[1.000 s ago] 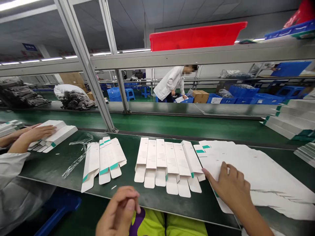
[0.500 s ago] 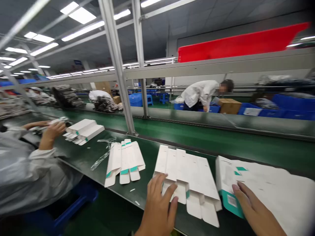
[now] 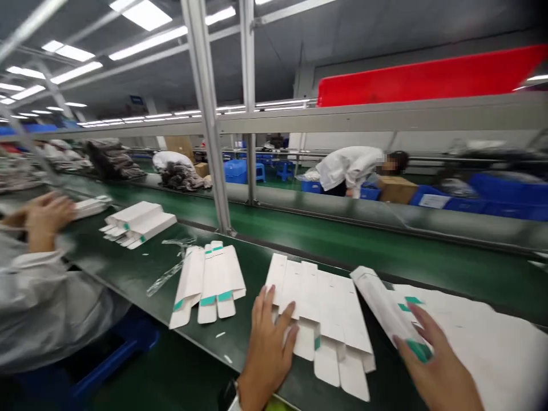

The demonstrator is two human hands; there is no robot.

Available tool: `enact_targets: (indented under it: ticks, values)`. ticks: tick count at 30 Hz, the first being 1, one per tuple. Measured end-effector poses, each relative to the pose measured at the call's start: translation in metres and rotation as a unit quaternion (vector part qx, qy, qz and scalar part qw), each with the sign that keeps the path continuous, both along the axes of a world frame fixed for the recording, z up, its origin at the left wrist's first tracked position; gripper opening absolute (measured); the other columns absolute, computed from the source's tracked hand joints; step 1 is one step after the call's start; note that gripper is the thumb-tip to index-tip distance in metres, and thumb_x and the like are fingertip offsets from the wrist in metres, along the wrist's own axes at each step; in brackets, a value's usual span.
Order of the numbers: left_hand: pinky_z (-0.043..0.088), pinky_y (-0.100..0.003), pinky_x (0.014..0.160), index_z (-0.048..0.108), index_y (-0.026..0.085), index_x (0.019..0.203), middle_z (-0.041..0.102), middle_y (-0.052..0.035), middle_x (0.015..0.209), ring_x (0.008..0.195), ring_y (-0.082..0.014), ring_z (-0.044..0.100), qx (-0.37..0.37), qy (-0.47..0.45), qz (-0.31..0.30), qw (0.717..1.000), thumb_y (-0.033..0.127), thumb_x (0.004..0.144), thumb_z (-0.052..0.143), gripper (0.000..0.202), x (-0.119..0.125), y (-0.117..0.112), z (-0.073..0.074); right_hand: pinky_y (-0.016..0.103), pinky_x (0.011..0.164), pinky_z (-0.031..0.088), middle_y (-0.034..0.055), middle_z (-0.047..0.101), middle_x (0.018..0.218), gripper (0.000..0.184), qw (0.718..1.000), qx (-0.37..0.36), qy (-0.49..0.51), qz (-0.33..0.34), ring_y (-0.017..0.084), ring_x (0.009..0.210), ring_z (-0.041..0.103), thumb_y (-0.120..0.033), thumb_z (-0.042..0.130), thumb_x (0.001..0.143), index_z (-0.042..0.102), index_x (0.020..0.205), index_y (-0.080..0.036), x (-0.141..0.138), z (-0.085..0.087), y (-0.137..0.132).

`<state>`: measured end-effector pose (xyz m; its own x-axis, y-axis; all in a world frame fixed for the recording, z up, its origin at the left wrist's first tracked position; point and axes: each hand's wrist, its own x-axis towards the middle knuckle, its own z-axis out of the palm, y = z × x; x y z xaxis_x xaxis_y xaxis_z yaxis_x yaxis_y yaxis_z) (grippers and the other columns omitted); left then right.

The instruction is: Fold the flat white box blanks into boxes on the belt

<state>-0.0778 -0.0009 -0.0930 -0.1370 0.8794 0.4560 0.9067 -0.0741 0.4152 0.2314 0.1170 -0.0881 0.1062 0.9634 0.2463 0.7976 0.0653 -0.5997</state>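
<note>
Up off the big pile, one flat white carton (image 3: 387,305) has come, and it now tilts in the air. Far left, a co-worker's hands (image 3: 47,214) are blurry, just beside a small stack of folded cartons (image 3: 137,224). Next lies a clear plastic strip (image 3: 168,275), then a group of three white cartons (image 3: 208,283) on the green belt (image 3: 252,268). The person's left hand (image 3: 269,354) lies open, fingers spread, on a row of flat cartons (image 3: 321,311). The right hand (image 3: 440,371) grips the lifted carton's green end (the fingertips press right on the green stripe). Past it sits the big pile of flat cartons (image 3: 483,337).
</note>
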Motion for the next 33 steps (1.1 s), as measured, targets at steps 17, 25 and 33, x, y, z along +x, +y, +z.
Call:
enact_targets:
  ticks: [17,25,33]
  values:
    - [0.047,-0.074,0.131,0.071,0.031,0.155,0.031,-0.0141,0.186,0.176,-0.0454,0.021,0.052,-0.068,-0.003,0.996,0.036,0.118,0.051,0.042,-0.015,0.013,-0.022,0.048,0.113,0.064,0.0133,0.047,0.182,0.083,0.987,-0.062,0.132,0.061,0.037,0.146,0.069,-0.067,0.043,0.110,0.036,0.179,-0.023,-0.040,0.005,-0.040]
    - [0.040,-0.080,0.132,0.075,0.032,0.150,0.028,-0.0140,0.188,0.177,-0.0471,0.017,0.056,-0.029,-0.033,0.998,0.031,0.117,0.052,0.040,-0.014,0.010,-0.013,0.057,0.088,0.064,0.0240,0.069,0.159,0.081,0.999,0.005,0.035,0.029,0.042,0.106,0.080,-0.040,0.040,0.106,0.025,0.182,-0.018,-0.027,0.019,-0.042]
    - [0.040,-0.076,0.133,0.075,0.030,0.151,0.023,-0.0152,0.189,0.178,-0.0467,0.015,0.041,-0.029,-0.031,0.998,0.035,0.118,0.049,0.041,-0.014,0.008,-0.010,0.059,0.129,0.052,0.0230,0.052,0.176,0.077,0.999,0.001,0.006,0.042,0.041,0.163,0.052,-0.057,0.032,0.112,0.043,0.170,-0.008,-0.027,0.010,-0.040]
